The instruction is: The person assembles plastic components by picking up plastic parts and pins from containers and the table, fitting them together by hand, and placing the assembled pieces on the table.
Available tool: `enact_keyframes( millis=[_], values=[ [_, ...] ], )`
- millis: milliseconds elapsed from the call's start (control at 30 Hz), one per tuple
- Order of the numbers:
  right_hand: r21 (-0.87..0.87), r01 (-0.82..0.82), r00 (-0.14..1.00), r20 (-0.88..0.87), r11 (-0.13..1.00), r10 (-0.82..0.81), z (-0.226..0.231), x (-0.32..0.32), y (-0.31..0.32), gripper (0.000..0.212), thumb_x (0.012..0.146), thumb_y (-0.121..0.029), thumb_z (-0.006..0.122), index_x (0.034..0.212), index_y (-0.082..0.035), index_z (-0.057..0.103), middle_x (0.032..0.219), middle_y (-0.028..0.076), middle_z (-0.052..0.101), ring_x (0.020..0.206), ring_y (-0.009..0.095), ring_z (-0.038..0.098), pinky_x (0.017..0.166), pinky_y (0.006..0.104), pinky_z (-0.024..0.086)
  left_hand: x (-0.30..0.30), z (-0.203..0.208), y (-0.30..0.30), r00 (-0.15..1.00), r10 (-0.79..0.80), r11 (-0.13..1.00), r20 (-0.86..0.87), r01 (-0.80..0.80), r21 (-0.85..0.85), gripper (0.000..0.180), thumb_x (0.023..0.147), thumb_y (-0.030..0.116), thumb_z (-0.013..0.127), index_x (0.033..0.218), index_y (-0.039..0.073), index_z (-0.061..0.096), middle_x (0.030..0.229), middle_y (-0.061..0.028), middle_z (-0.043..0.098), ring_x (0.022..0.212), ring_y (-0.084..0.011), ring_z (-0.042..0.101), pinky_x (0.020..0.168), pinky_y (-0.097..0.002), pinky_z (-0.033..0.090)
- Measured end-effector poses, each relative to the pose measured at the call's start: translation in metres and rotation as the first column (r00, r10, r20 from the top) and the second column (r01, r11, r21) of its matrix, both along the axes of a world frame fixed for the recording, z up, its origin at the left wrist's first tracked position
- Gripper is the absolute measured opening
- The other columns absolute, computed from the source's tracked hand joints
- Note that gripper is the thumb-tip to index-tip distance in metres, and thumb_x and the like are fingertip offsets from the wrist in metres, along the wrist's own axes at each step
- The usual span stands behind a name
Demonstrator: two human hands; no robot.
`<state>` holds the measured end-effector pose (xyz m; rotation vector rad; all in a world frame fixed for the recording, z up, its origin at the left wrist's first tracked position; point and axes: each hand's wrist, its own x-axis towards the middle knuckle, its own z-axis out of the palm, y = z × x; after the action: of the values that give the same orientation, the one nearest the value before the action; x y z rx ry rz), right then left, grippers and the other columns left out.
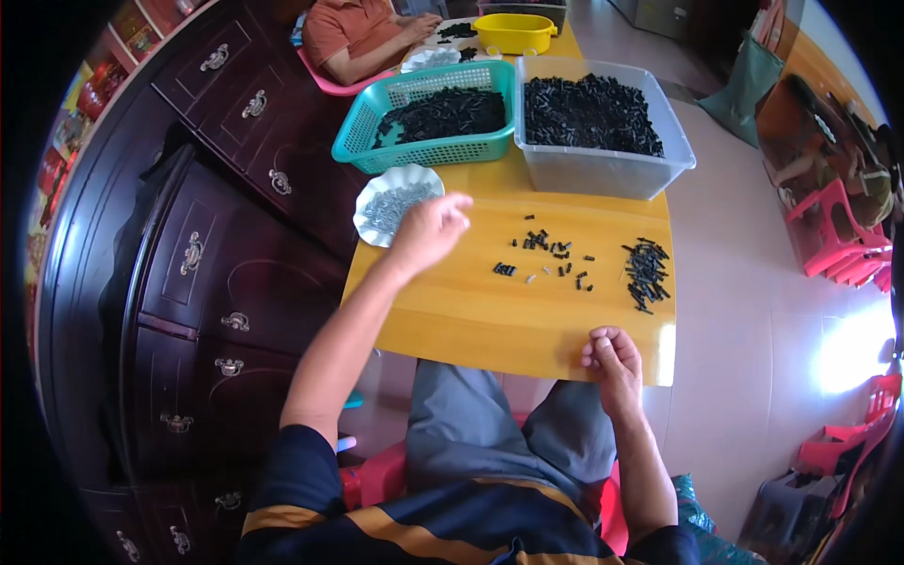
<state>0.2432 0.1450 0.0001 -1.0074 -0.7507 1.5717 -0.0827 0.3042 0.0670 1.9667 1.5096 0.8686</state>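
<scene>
My left hand hovers over the right edge of a white scalloped dish that holds many small clear or silvery pieces. Its fingers are bunched together and point right; whatever they hold is too small to make out. By the table's near edge, my right hand is curled with thumb against fingers, and its contents cannot be made out. Short black pieces lie scattered mid-table, a few side by side in a small cluster. A pile of longer black pieces sits at the right edge.
A green basket and a clear plastic bin, both with black pieces, stand at the back of the yellow table. Beyond them are a yellow tub and a seated person. Dark drawers line the left.
</scene>
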Motion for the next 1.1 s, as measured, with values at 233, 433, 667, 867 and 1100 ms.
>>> enact_keyframes(
  millis=[233,433,667,867,1100],
  values=[
    [0.001,-0.016,1.0,0.004,1.0,0.016,-0.002,0.002,0.002,0.014,0.103,-0.012,0.053,0.111,-0.002,0.058,0.092,0.006,0.063,0.081,0.013,0.059,0.078,0.0249,0.049,0.043,-0.063,-0.065,1.0,0.004,1.0,0.014,-0.004,-0.001,0.019,0.083,0.009,0.071,0.102,0.003,0.069,0.085,-0.0118,0.07,0.074,-0.0235,0.07,0.068,-0.0336,0.056],
    [0.009,-0.016,1.0,0.027,1.0,0.016,-0.005,0.002,0.001,0.013,0.103,-0.013,0.054,0.11,-0.002,0.058,0.091,0.005,0.064,0.08,0.012,0.06,0.078,0.0248,0.05,0.05,-0.065,-0.062,1.0,0.007,0.987,-0.025,-0.003,0.161,0.025,0.081,0.005,0.074,0.106,0.003,0.068,0.084,-0.0069,0.064,0.06,-0.0155,0.061,0.06,-0.0292,0.051],
    [0.01,-0.021,0.999,0.033,1.0,0.021,-0.002,0.001,0.0,0.013,0.103,-0.013,0.054,0.11,-0.002,0.059,0.091,0.005,0.064,0.08,0.012,0.06,0.077,0.0247,0.05,0.054,-0.066,-0.058,0.991,0.036,0.961,-0.127,0.001,0.275,0.02,0.084,0.01,0.071,0.103,0.005,0.068,0.089,-0.0093,0.065,0.075,-0.028,0.066,0.068,-0.0385,0.054],
    [-0.001,-0.014,1.0,0.027,1.0,0.014,-0.004,0.001,0.0,0.013,0.102,-0.012,0.055,0.109,-0.002,0.059,0.091,0.005,0.064,0.08,0.012,0.06,0.077,0.0247,0.05,0.054,-0.063,-0.066,0.984,0.03,0.98,-0.177,0.006,0.199,0.01,0.087,0.012,0.068,0.092,0.004,0.065,0.09,-0.0098,0.065,0.078,-0.0306,0.066,0.069,-0.0394,0.054],
    [0.099,-0.109,0.989,0.107,0.989,0.098,-0.002,-0.005,-0.006,0.017,0.102,-0.014,0.057,0.114,-0.001,0.057,0.093,0.005,0.066,0.082,0.01,0.061,0.08,0.0248,0.051,0.102,-0.033,-0.119,0.951,-0.285,0.951,0.118,0.266,0.156,0.01,0.084,0.003,0.071,0.09,0.003,0.062,0.081,-0.0121,0.063,0.073,-0.0299,0.065,0.064,-0.0367,0.051]
  ],
)
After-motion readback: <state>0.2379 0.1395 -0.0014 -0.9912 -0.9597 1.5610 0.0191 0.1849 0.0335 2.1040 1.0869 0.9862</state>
